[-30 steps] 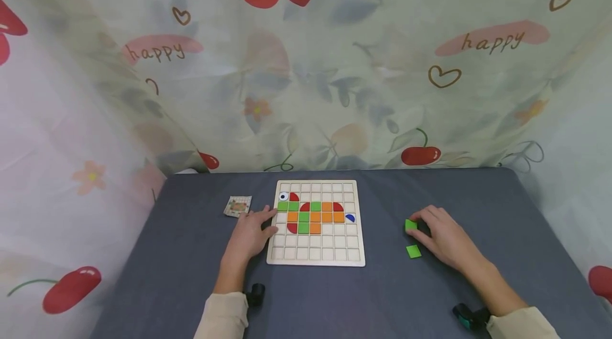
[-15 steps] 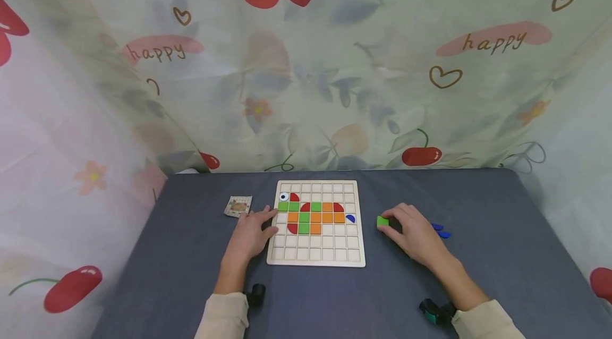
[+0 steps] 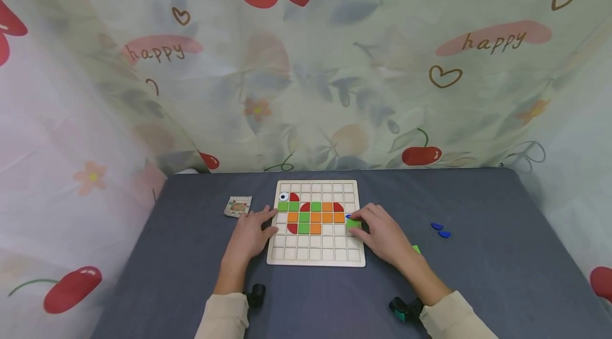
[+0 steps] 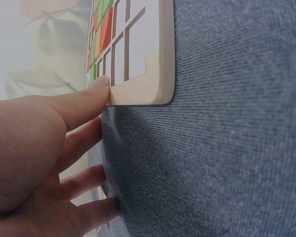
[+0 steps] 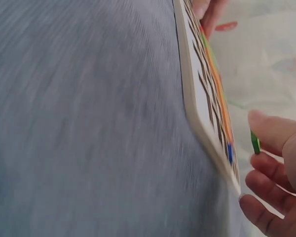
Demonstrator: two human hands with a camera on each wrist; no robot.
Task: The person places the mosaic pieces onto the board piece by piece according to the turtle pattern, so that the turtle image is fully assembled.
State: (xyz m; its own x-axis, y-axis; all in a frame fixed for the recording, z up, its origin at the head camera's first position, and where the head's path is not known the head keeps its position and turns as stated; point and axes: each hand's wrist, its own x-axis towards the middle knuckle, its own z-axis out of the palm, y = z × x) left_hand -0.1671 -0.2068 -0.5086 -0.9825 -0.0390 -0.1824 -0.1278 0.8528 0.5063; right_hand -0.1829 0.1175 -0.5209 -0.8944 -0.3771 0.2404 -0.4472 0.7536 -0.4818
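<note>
A pale wooden grid board (image 3: 315, 263) lies on the table, several of its cells filled with green, orange and red tiles. My left hand (image 3: 248, 235) rests at its left edge; in the left wrist view the thumb (image 4: 91, 98) touches the frame. With thumb and fingertips, my right hand (image 3: 386, 235) pinches a green square tile (image 3: 353, 223) over the board's right edge. In the right wrist view that tile (image 5: 255, 143) is apart from the board surface. The tile partly covers a blue half-round piece (image 3: 349, 216) in the head view.
Two blue pieces (image 3: 441, 230) lie on the table to the right. Another green tile (image 3: 416, 249) is partly hidden behind the right forearm. A small picture card (image 3: 238, 206) lies left of the board. A patterned curtain (image 3: 306, 89) hangs behind the table.
My right hand has carried the green tile leftward from the table's right side to the board. The two blue pieces have come into sight. My left hand has stayed in place.
</note>
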